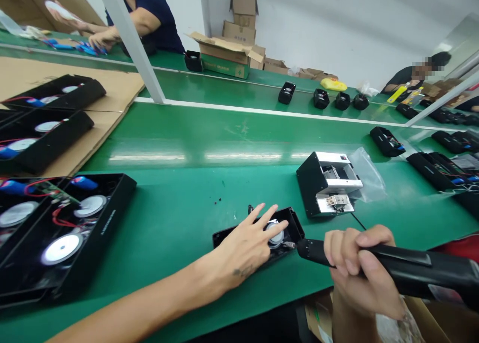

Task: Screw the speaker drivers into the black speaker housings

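My left hand (249, 245) lies spread over a black speaker housing (295, 224), its palm covering much of the near and left part. A round silver speaker driver (276, 237) shows beneath the fingers. In my right hand (362, 268) is a black electric screwdriver (407, 268), held nearly level with the fingers wrapped round its body. The screwdriver's nose points left, at the right end of the housing. Beside that nose a small metallic tip is visible; whether it touches a screw I cannot tell.
A black-and-silver machine (329, 185) stands behind my right hand, with a clear plastic bag (368, 175) beside it. Open black housings (101, 233) with drivers, wires and blue batteries sit at left, some on cardboard (123, 91). A co-worker (153, 18) handles blue parts across the bench.
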